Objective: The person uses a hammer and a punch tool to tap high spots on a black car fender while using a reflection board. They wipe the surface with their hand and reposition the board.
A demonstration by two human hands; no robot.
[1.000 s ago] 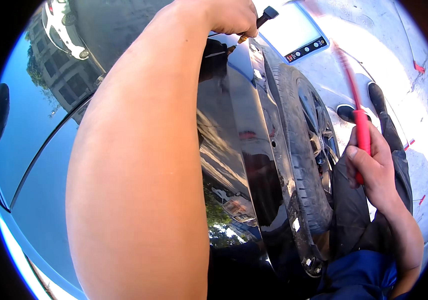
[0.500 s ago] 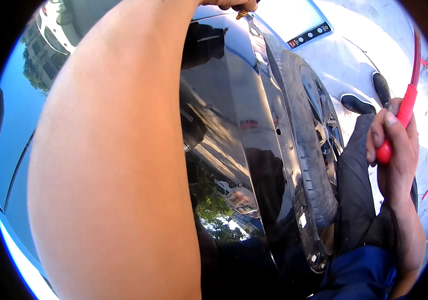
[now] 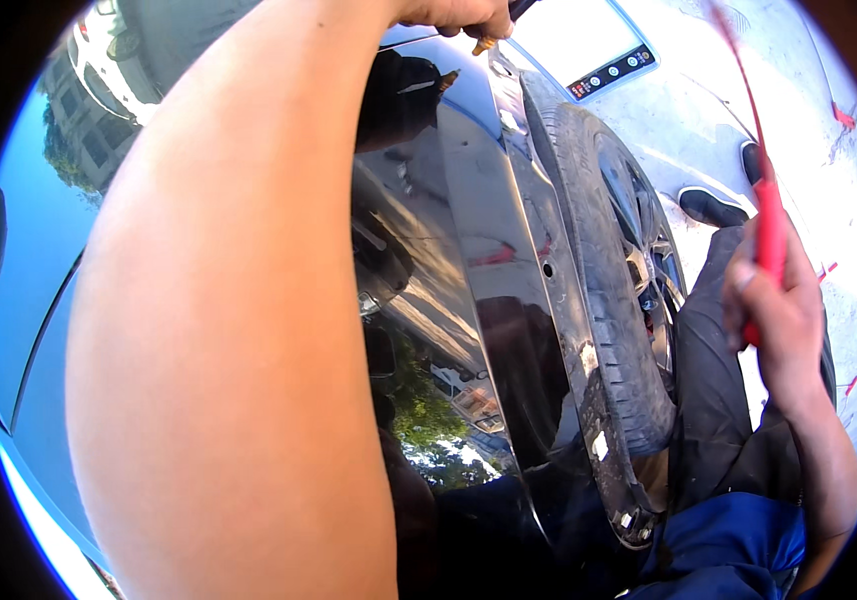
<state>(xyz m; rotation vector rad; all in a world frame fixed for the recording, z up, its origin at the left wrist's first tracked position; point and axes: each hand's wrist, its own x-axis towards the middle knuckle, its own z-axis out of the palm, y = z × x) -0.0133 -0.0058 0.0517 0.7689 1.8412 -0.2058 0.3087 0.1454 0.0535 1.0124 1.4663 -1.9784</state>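
My left forearm crosses the view over a glossy dark car panel (image 3: 439, 250). At the top edge my left hand (image 3: 464, 15) is closed around a small amber-tipped tool (image 3: 484, 45), whose tip points down close to the panel; much of the tool is hidden in the fingers. On the right, my right hand (image 3: 777, 300) grips the red handle of a tool with a long thin shaft (image 3: 771, 230). The shaft rises toward the top and is blurred by motion; its far end is out of view.
A wheel with a black tire (image 3: 614, 280) stands beside the panel's edge. Beyond it a pale lit board (image 3: 589, 45) carries a strip of dials. My dark-trousered leg (image 3: 714, 340) and black shoes (image 3: 712, 207) are to the right, over pale ground (image 3: 679, 120).
My right hand has moved slightly down and left, swinging the red tool's shaft leftward from its tilt to the right. My left hand stays nearly in place at the panel's far end.
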